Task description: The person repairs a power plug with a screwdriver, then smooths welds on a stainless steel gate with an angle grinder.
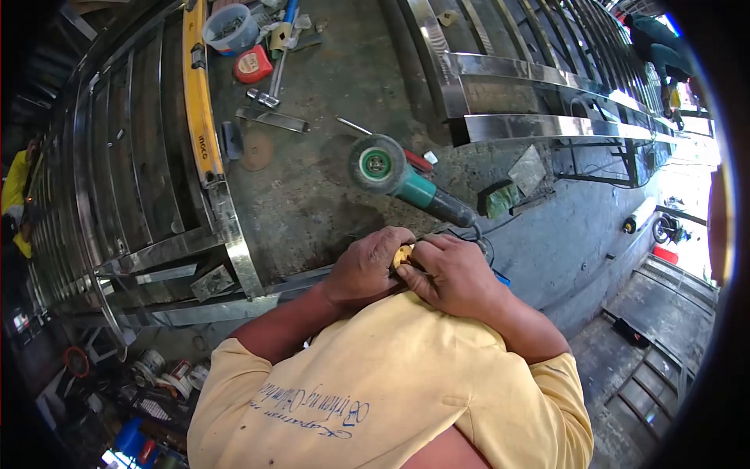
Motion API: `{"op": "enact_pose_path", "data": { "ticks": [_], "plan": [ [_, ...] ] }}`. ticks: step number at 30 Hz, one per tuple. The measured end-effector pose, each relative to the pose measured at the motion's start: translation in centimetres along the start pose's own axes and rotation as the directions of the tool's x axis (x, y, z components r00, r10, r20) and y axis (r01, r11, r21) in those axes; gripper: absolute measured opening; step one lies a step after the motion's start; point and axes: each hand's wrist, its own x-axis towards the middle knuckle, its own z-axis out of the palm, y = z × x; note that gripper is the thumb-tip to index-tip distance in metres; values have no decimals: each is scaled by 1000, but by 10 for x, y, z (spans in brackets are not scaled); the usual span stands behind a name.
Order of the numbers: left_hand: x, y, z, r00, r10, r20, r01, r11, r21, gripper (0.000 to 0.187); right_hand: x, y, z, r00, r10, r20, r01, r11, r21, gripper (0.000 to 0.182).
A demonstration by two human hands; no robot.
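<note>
A small yellow round piece [402, 255] with dark notches or holes is held close to my chest, between the fingers of both hands. My left hand [367, 262] curls around its left side, and my right hand [449, 270] pinches it from the right with thumb and fingers. The fingers hide much of its edge. Just beyond my hands, a green and black angle grinder [418, 190] lies on the worktop, its disc facing up and its cord trailing near my right hand.
A yellow spirit level [199, 109], red tape measure [252, 64], hammer-like tool [273, 86], screwdriver [355, 126] and tub [230, 30] lie on the worktop [312, 172]. Metal frames [539, 70] flank it. Other people work at far left [16, 187] and upper right [660, 47].
</note>
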Motion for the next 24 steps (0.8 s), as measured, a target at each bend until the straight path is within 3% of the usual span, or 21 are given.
{"op": "enact_pose_path", "data": {
  "ticks": [4, 10, 18, 21, 24],
  "plan": [
    [1, -3, -5, 987, 140, 83, -147, 986, 81, 43, -1, -2, 4, 1000, -18, -14, 18, 1000, 21, 32],
    [3, 1, -9, 973, 168, 159, -177, 983, 45, 38, -2, 2, 9, 999, -34, 21, 34, 999, 23, 27],
    [4, -3, -6, 965, 255, 56, -255, 967, -2, 46, -12, 5, 12, 999, -27, -46, 34, 989, 144, 28],
    [1, -5, -5, 967, 244, 70, -246, 969, 8, 46, -8, 3, 6, 999, 38, -9, -36, 985, 166, 25],
    [2, -4, -7, 971, 238, 36, -237, 971, -19, 45, -8, 3, 4, 999, 10, -42, 0, 973, 233, 24]
  ]
}}
